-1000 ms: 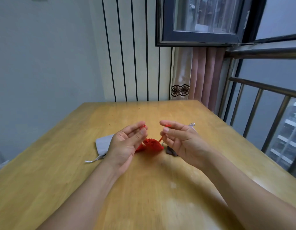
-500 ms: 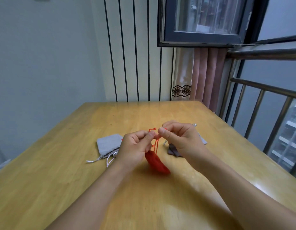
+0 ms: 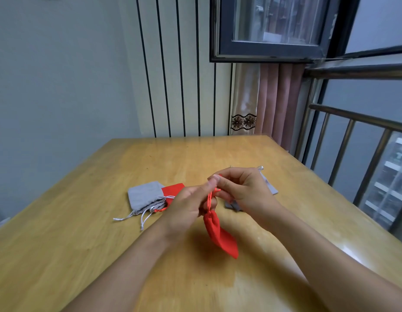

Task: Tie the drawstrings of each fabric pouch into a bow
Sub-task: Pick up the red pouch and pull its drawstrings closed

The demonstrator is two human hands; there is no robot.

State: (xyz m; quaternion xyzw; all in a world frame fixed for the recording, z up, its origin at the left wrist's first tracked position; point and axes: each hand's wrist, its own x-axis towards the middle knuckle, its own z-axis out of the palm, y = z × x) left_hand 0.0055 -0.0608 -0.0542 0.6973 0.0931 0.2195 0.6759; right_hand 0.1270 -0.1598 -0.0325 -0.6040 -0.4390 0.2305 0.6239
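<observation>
The red pouch (image 3: 220, 235) is held hanging above the tabletop (image 3: 83, 233), its drawstrings (image 3: 210, 199) pinched by the left hand (image 3: 188, 208) and right hand (image 3: 245, 190).

Bare bench (image 3: 60, 255) near left and across far end. Left of hands (image 3: 188, 208): grey pouch (image 3: 145, 194) atop second red pouch (image 3: 173, 189), cords trailing nearward. Right, behind hands: more grey pouches (image 3: 268, 186). Railing (image 3: 353, 136) bounds right edge.
</observation>
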